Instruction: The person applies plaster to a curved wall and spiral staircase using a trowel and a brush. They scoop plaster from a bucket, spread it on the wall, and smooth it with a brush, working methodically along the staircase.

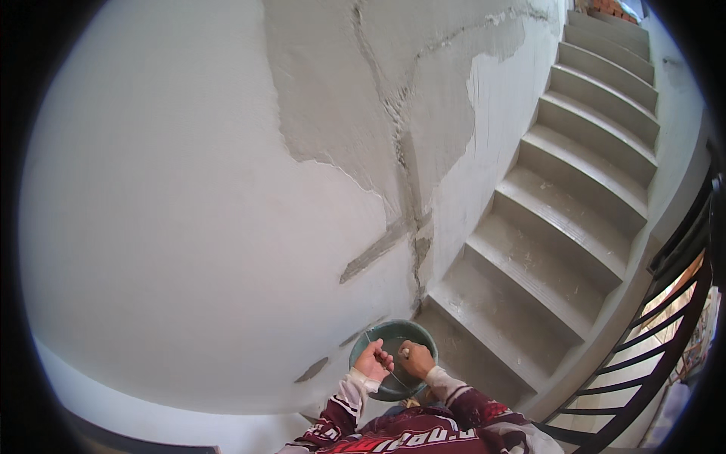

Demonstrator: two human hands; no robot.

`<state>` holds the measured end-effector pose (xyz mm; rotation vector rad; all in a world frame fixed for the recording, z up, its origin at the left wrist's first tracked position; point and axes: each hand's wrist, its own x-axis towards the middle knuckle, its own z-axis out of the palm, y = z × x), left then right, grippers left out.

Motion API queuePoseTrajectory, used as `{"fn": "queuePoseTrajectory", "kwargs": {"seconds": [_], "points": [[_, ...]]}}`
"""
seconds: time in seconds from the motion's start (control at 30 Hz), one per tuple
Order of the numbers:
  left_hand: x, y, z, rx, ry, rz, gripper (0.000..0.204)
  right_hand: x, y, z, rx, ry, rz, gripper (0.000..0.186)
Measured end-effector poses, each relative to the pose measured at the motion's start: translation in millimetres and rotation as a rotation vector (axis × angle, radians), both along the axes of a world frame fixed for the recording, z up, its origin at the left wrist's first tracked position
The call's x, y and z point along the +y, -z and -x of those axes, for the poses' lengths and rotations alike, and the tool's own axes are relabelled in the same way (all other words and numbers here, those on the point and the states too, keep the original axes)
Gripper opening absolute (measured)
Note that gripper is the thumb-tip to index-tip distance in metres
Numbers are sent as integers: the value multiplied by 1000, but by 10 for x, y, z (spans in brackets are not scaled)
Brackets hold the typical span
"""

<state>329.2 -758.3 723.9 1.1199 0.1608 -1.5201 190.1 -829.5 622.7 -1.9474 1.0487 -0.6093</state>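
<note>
Head view: green bowl (393, 337) seen on the floor at the wall's foot, beside the bottom stair (484, 318); left hand (373, 360) pinched on a thin blade (378, 356); right hand (415, 358) clenched, contents not discernible.

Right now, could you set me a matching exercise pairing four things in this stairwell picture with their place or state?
Things:
1. bowl
2. left hand
3. stairs
4. wall plaster

Places or states:
a. cracked and patchy, upper middle
b. rising to the upper right
c. green and round, at the foot of the steps
d. raised over the bowl's left rim, pinching a thin wire

Pairs: 1-c, 2-d, 3-b, 4-a
</note>
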Motion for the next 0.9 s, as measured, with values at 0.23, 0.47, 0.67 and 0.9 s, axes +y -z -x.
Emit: {"fn": "queuePoseTrajectory", "kwargs": {"seconds": [0.23, 0.47, 0.67, 0.9], "points": [[51, 51, -33, 103, 36, 92, 34, 23, -558, 251, -9, 111, -116, 21], [38, -86, -148, 124, -41, 80, 35, 137, -484, 309, -301, 304, -209, 18], [172, -119, -309, 206, -95, 46, 35, -144, -515, 479, -1121, 557, -668, 37], [473, 155, -525, 213, -228, -20, 35, -1406, -1421, 298, -1351, 412, -318, 20]]}}
